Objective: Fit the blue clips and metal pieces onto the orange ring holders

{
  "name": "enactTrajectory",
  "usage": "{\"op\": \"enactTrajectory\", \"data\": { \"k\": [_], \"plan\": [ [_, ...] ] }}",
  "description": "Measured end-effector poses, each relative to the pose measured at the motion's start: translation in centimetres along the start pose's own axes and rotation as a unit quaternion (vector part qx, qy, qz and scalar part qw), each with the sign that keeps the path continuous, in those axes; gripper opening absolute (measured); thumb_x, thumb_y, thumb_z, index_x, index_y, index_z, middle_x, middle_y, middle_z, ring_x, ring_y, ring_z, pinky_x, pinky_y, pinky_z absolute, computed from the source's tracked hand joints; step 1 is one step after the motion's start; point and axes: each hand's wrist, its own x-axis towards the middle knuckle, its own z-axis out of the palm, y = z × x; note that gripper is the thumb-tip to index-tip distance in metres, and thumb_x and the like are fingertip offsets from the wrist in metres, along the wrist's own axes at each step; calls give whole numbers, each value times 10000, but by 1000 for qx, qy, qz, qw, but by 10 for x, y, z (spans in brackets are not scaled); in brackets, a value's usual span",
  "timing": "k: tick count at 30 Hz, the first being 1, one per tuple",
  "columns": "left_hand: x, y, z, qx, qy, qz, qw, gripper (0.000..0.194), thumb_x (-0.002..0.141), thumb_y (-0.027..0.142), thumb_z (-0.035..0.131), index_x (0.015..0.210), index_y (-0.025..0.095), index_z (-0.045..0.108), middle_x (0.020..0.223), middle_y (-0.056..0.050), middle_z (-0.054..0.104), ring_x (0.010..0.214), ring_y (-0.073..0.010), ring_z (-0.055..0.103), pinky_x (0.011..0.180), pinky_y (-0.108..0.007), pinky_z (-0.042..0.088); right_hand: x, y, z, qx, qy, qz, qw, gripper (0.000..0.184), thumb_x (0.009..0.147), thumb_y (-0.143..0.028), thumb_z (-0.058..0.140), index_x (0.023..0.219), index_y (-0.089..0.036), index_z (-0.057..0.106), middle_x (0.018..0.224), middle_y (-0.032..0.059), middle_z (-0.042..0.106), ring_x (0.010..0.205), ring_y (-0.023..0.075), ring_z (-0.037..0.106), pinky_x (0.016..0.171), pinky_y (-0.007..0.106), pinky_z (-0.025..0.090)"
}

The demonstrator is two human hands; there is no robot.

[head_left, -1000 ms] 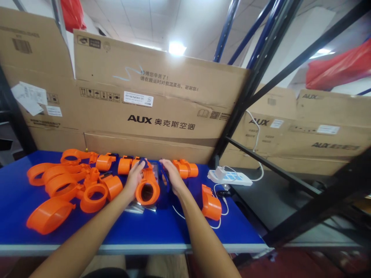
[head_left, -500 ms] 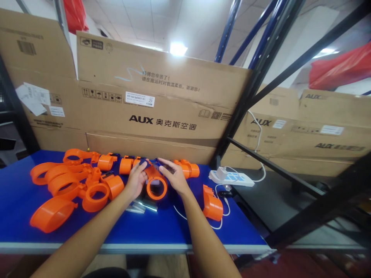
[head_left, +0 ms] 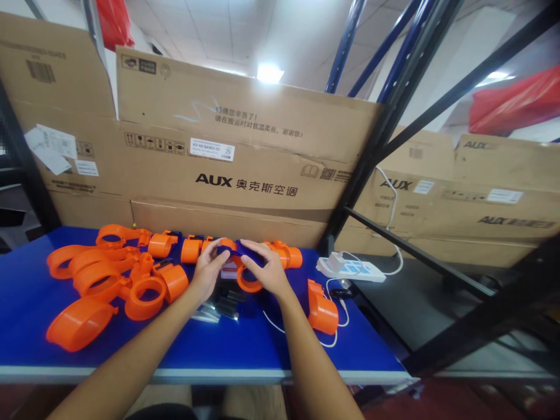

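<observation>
Between my hands, raised over the blue table, is an orange plastic ring part (head_left: 250, 281) with a dark blue strap-like piece (head_left: 247, 251) along its top. My left hand (head_left: 208, 271) grips its left end, thumb and fingers closed. My right hand (head_left: 268, 269) has its thumb and fingers closed on the blue piece at the right. The fingers hide where the blue and orange pieces meet. Below the hands, dark pieces and clear strips (head_left: 223, 306) lie on the table. Behind, more orange ring parts (head_left: 191, 249) stand in a row, some with dark blue pieces.
Several orange ring parts (head_left: 83, 322) are heaped on the left. Another orange part (head_left: 322, 310) rests at the right beside a white cable. A white power strip (head_left: 350, 269) is near the black rack post (head_left: 350, 192). Cardboard (head_left: 245, 157) walls off the table's back.
The orange part has turned in my hands: its ring, formerly facing me at the middle, now hangs further right, partly behind my right hand. More of the blue piece shows.
</observation>
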Motion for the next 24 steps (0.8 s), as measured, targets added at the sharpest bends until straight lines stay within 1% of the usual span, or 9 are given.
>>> {"op": "enactTrajectory", "data": {
  "k": [3,6,11,15,21,23,24],
  "plan": [
    [-3,3,3,18,-15,18,1000,552,697,268,884,1205,243,671,1199,-66,693,1139,-239,649,993,-370,526,0,-3,-4,-33,7,-38,999,363,884,-365,744,1243,-310,724,1295,62,713,1209,275,651,1080,497,487],
    [-6,3,5,38,-26,27,999,554,690,260,885,1201,237,674,1217,-69,685,1161,-242,637,1013,-352,509,-1,-5,-6,-40,6,-54,998,355,886,-350,743,1238,-310,725,1292,62,714,1196,272,655,1066,492,491],
    [-6,2,6,45,-14,32,998,527,702,245,873,1189,242,673,1227,-64,682,1181,-243,627,1025,-341,500,-2,-7,-5,-47,-1,-37,998,355,884,-369,741,1235,-317,725,1297,60,711,1204,283,648,1067,503,482],
    [-6,3,6,41,-9,28,999,528,690,240,879,1179,238,680,1201,-62,693,1154,-236,637,1014,-326,501,-1,-8,-4,-47,-4,-28,998,364,886,-388,732,1244,-318,722,1295,63,711,1208,293,644,1071,521,474],
    [-6,4,6,51,-19,36,998,498,698,256,874,1158,232,684,1184,-63,694,1134,-239,645,1002,-335,509,-1,-7,-4,-51,2,-27,998,350,897,-382,719,1240,-312,720,1289,68,713,1207,288,644,1076,505,472],
    [-7,5,7,52,-19,37,998,525,693,263,874,1180,237,678,1190,-64,692,1145,-244,642,1011,-342,505,-2,-6,-4,-51,-4,-27,998,383,904,-380,710,1279,-307,692,1309,70,701,1219,286,638,1084,497,466],
    [-7,6,8,50,-20,38,998,541,690,262,874,1192,241,674,1195,-65,690,1154,-247,638,1014,-345,504,-2,-5,-4,-52,-5,-24,998,435,905,-383,709,1329,-302,656,1329,75,688,1228,285,632,1086,491,465]
  ]
}}
